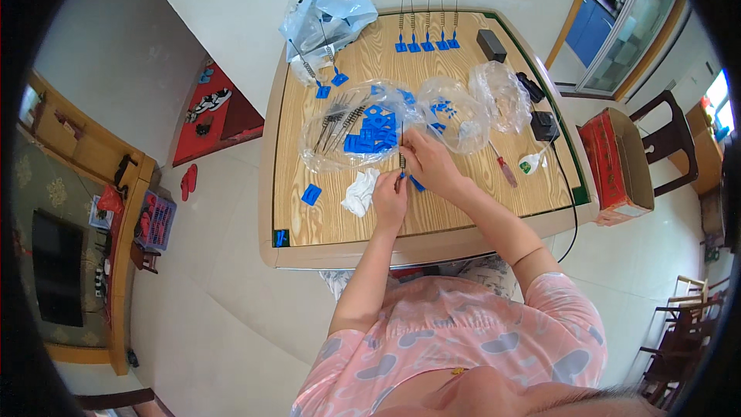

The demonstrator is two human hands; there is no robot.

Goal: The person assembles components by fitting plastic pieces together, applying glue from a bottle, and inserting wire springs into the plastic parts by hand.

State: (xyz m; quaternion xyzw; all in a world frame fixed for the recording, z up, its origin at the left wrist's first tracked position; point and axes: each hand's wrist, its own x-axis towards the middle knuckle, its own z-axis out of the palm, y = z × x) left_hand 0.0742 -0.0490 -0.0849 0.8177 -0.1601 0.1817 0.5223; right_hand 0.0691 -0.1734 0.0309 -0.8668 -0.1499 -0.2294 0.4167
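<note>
At the near middle of the table, both my hands are closed on a thin dark rod with a coiled spring [402,161] and a blue plastic base [417,184] at its foot. My left hand [390,198] pinches it low, by the base. My right hand [431,164] grips higher, around the spring; its fingertips partly hide the rod. Just beyond them, an opened clear plastic bag [315,156] holds loose blue plastic parts [376,133] and several dark spring rods [332,125]. Crumpled white cloth or tissue [360,192] lies beside my left hand, with a loose blue piece [311,194] farther left.
Several spring rods on blue bases [428,45] stand in a row at the back; two more [323,91] stand at left by a pale blue bag [328,19]. Rightward are clear bags [498,93], a screwdriver [507,172], a dark block [491,45] and a black adapter [545,126] with a cable.
</note>
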